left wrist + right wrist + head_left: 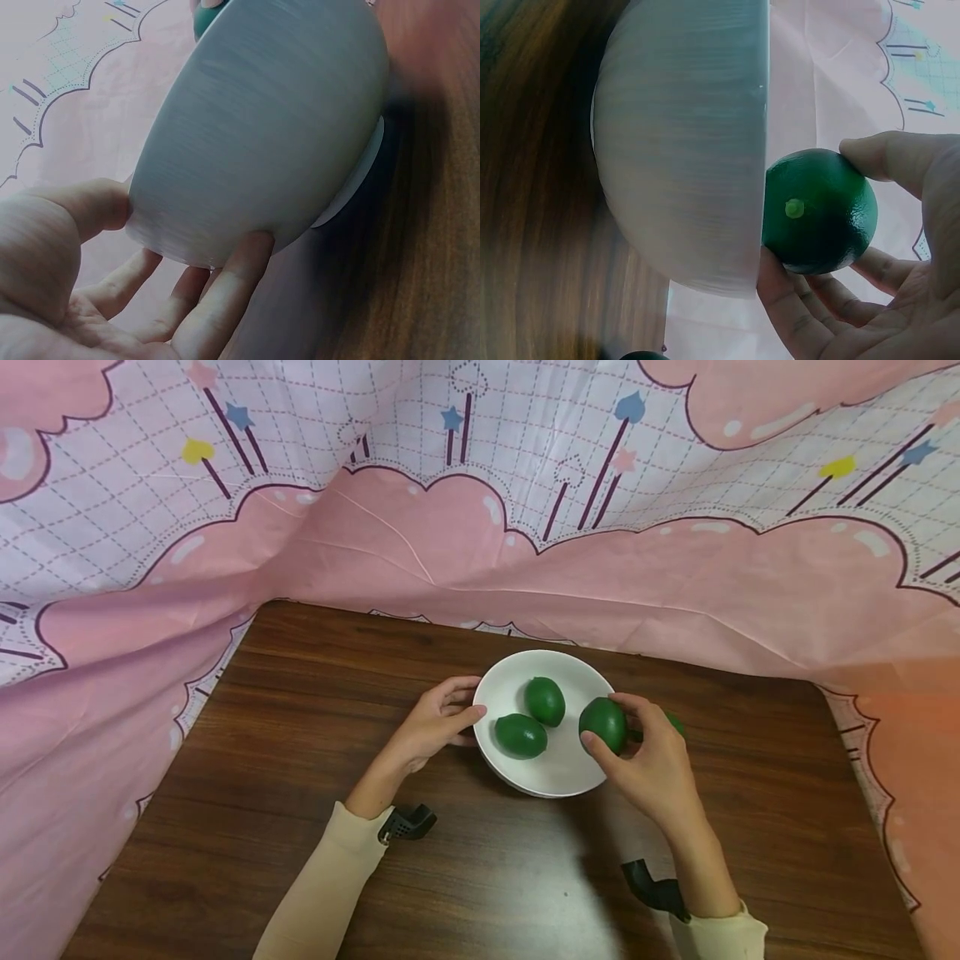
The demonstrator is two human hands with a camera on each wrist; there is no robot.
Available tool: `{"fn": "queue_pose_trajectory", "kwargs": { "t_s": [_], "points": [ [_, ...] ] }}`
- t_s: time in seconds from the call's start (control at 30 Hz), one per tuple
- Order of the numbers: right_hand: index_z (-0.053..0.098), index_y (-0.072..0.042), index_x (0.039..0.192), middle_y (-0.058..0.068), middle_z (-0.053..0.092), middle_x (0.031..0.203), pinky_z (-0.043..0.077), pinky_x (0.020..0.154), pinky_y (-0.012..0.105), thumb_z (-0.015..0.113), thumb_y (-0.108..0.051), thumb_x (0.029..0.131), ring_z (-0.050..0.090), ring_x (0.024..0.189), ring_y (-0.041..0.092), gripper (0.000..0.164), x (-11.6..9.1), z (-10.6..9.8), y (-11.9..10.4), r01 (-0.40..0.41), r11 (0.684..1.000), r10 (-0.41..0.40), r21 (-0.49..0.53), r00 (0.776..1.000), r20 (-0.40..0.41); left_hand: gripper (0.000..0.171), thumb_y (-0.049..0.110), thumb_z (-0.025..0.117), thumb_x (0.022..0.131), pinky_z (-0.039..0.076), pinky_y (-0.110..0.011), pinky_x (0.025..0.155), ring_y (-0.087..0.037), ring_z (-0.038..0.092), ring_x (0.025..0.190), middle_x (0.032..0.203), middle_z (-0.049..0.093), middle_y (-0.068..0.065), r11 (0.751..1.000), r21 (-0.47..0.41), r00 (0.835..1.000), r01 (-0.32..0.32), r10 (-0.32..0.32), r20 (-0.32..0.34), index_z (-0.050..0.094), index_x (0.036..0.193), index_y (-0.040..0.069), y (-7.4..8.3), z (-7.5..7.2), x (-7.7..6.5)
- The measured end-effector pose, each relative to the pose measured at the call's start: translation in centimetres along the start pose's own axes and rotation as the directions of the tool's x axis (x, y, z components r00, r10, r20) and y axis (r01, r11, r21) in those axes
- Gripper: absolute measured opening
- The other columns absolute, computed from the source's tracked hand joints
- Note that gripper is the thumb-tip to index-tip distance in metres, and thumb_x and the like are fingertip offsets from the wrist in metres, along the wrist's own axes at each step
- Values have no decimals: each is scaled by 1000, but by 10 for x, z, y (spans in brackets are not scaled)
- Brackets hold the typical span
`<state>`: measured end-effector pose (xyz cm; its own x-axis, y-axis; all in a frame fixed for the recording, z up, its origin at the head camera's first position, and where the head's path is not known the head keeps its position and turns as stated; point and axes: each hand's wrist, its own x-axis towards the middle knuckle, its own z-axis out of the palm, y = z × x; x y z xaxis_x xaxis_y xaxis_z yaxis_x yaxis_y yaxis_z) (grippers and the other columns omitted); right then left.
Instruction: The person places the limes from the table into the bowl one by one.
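Observation:
A white bowl (551,777) stands on the table with two green limes inside, one lime (544,702) behind the other lime (521,736). My left hand (435,720) grips the bowl's left side. In the left wrist view its thumb (105,206) lies at the rim and its fingers (232,289) spread against the outer wall. Over the bowl's right rim, my right hand (652,760) holds a third lime (602,725) between thumb and fingers. The right wrist view shows this lime (821,210) right at the rim, stem end facing the camera.
Another green lime (675,723) shows beyond my right hand, mostly hidden by it. The dark wooden table (337,693) reaches to a pink patterned curtain (525,577) at the back and sides. A black wrist mount (408,822) juts from the left wrist, another mount (652,887) from the right.

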<state>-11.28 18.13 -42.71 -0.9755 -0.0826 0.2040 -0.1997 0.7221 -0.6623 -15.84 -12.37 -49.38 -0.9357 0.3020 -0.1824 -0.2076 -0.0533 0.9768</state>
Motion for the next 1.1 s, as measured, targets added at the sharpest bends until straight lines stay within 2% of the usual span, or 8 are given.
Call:
{"fn": "queue_pose_trajectory", "kwargs": {
  "t_s": [0.07,0.27,0.47,0.6,0.83,1.1],
  "points": [
    [61,-5,139,16,67,127,57,78,24,85,-24,89,68,104,31,58,0,1,0,3,1000,-3,-4,1000,2,53,12,67,104,67,-46,85,-36,65,125,149,55,-24,1000,-1,1000,3,-3,0,50,154,10,-1,0,0],
    [61,-3,139,18,66,126,60,79,40,85,-23,88,67,104,32,59,3,7,-1,26,999,-26,-32,999,19,53,12,67,104,67,-46,84,-37,64,126,149,55,-24,1000,1,1000,5,-5,-7,50,154,10,-2,0,0],
    [61,-4,139,18,66,127,60,76,38,85,-23,88,66,110,33,60,5,11,-1,44,997,-41,-60,998,41,53,12,67,104,67,-46,85,-37,63,126,149,54,-25,1000,1,1000,11,-11,-7,49,154,9,-3,1,0],
    [61,-4,139,19,66,129,62,78,45,85,-24,88,66,112,35,60,5,12,-1,44,998,-42,-48,998,50,53,12,67,104,67,-46,85,-38,63,126,149,54,-25,1000,-5,1000,7,-8,-7,49,154,9,-4,1,1],
    [61,-6,139,18,66,127,57,74,33,86,-24,87,65,111,33,61,6,14,0,51,997,-48,-62,998,49,53,12,66,104,67,-47,86,-38,63,127,149,53,-25,1000,-3,1000,2,-2,-6,49,154,10,-2,1,3],
    [62,-6,138,18,66,127,56,75,38,86,-24,87,64,109,33,60,8,16,1,73,995,-71,-66,997,37,53,11,66,104,66,-49,86,-35,63,125,149,53,-24,1000,-2,1000,5,-5,-17,49,154,10,-3,2,5]
  ]
}}
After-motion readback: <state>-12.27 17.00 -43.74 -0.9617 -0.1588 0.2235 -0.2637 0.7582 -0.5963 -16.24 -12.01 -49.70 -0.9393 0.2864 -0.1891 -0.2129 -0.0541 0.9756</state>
